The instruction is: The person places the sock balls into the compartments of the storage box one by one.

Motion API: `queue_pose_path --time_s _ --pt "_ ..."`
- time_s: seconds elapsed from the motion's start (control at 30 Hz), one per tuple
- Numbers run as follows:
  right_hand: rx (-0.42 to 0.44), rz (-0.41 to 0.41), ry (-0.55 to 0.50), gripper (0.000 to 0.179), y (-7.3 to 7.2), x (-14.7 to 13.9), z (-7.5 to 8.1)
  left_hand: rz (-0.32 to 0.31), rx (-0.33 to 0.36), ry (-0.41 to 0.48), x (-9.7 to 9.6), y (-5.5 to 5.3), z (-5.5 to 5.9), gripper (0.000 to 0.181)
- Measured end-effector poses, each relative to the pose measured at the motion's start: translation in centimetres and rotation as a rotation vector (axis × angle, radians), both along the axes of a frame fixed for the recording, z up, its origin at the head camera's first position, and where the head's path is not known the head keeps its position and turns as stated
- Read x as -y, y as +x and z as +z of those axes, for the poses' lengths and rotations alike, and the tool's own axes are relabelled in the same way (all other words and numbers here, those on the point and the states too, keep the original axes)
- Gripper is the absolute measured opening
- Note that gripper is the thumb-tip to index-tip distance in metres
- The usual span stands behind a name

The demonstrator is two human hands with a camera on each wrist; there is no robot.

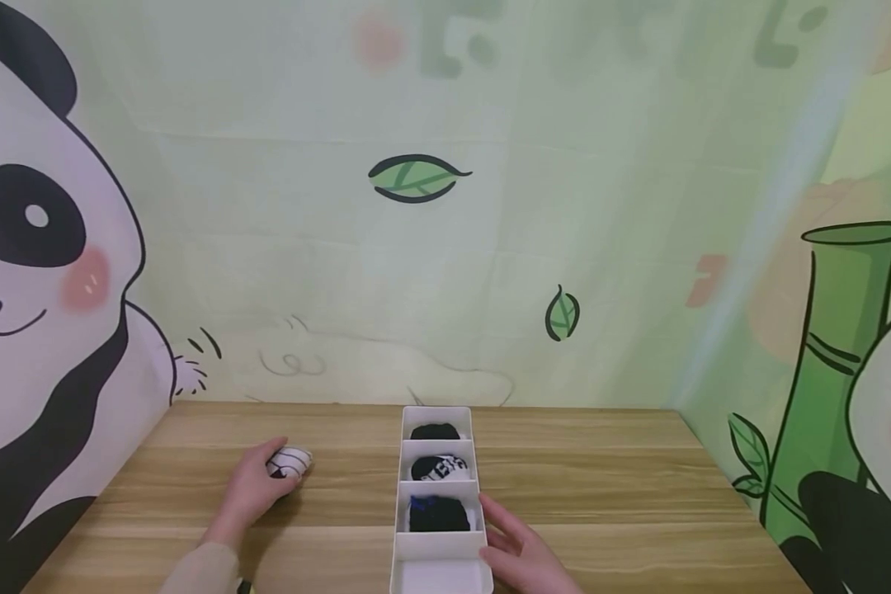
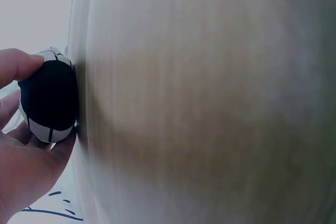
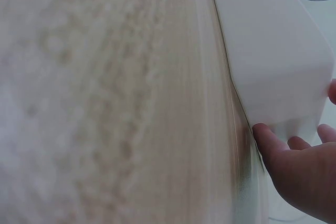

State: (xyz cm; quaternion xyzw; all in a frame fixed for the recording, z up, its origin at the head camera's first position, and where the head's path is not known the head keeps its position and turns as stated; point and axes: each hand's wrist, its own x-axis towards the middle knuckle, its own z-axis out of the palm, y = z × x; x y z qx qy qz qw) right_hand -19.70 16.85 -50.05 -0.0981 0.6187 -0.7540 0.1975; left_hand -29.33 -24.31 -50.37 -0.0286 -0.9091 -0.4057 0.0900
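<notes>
My left hand (image 1: 256, 487) grips a rolled-up sock (image 1: 291, 462), white with thin dark lines, at the table's left. In the left wrist view the sock's black end (image 2: 50, 95) shows between thumb and fingers, close to the tabletop. A long white box with compartments (image 1: 425, 544) stands in the middle. Three of its compartments hold dark fabric rolls: a black one (image 1: 435, 431), a black-and-white one (image 1: 441, 469) and a black one with blue (image 1: 439, 515). The front compartment is bare. My right hand (image 1: 523, 551) rests its extended fingers against the box's right side.
The wood-grain table (image 1: 601, 470) runs back to a printed backdrop (image 1: 445, 272) with pandas, leaves and bamboo. Table surface lies between the sock and the box, and to the right of the box.
</notes>
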Motion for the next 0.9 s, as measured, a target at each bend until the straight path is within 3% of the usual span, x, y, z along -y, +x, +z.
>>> queue_pose_path --time_s 0.4,0.67,0.9 --pt "0.011 -0.005 0.009 0.075 0.0 0.0 0.0 -0.02 -0.018 0.02 -0.8 0.4 0.4 0.06" --pt "-0.021 -0.012 0.061 0.075 -0.2 -0.1 -0.1 -0.044 0.003 0.079 -2.2 0.8 1.7 0.058" --pt "-0.045 -0.008 0.075 0.074 -0.2 -0.1 -0.2 -0.11 -0.054 0.124 -4.2 1.6 3.1 0.056"
